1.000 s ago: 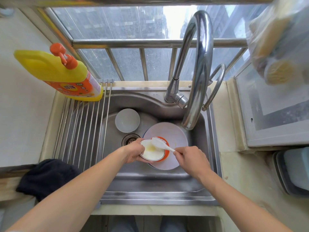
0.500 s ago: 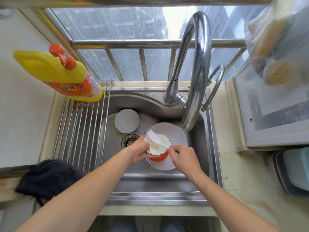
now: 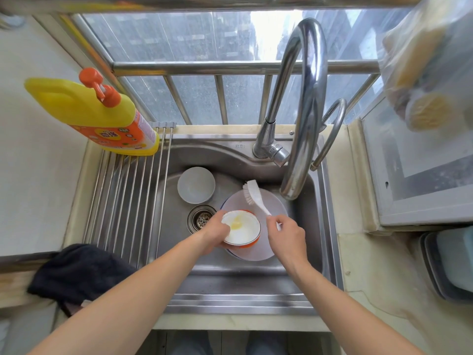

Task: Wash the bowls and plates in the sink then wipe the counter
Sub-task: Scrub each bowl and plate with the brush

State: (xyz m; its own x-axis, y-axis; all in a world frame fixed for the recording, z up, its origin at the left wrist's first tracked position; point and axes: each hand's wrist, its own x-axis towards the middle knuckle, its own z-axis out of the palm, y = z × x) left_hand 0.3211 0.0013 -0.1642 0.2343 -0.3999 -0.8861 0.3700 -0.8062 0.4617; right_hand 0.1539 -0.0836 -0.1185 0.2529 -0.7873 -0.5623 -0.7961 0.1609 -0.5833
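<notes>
The sink (image 3: 179, 254) filled the middle of the frame, a plate (image 3: 275, 208) lying in it. Over the plate, the left hand (image 3: 216, 233) gripped the orange bowl (image 3: 242, 230) by its rim. The right hand (image 3: 286, 233) pinched the white brush (image 3: 254, 194), bristles raised toward the tap (image 3: 304, 111).

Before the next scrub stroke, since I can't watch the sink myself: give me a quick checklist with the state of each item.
1. Orange bowl held steady: ok, the left hand grips its rim over the plate.
2. Brush in hand: ok, the right hand pinches its handle.
3. Bristles on the bowl: not ok, the brush head is lifted away, toward the faucet.
4. Residue gone: not ok, a yellow smear shows inside the bowl.
5. Water running: cannot tell, no stream is visible.
6. Drain uncovered: ok.
</notes>
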